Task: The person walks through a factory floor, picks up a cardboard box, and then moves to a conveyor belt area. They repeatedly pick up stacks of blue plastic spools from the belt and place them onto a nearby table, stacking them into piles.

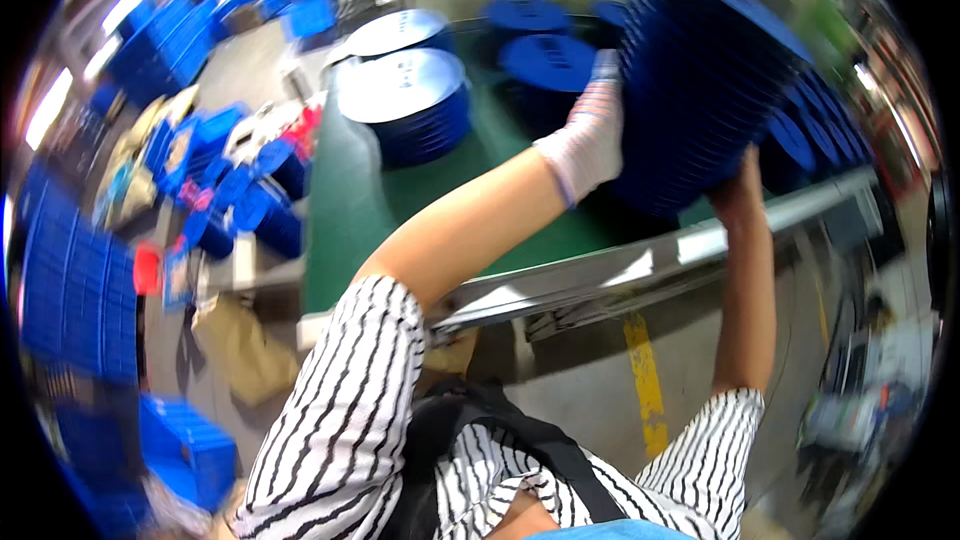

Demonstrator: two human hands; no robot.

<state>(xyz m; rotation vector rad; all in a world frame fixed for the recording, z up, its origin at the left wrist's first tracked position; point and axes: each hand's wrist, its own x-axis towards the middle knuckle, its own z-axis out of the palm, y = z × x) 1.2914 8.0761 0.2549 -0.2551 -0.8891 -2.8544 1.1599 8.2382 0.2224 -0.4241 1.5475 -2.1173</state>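
Note:
A tall stack of dark blue round discs (680,90) leans over the right part of the green table, its ribbed side facing me. Wearing a pale knit glove, my left hand (592,130) presses against the stack's left side with its fingers wrapped round it. My right hand (738,188) grips the stack low on its right side; its fingers are partly hidden behind the discs. Whether the bottom of the stack touches the table cannot be seen clearly. Behind my left hand stands a shorter stack with a blue top (548,62).
Two silver-topped blue stacks (405,90) stand at the left of the green table (340,200). More blue discs (815,130) lie at its right end. A metal rail (560,290) edges the table's near side. Blue crates (75,280) and a brown sack (243,348) are left.

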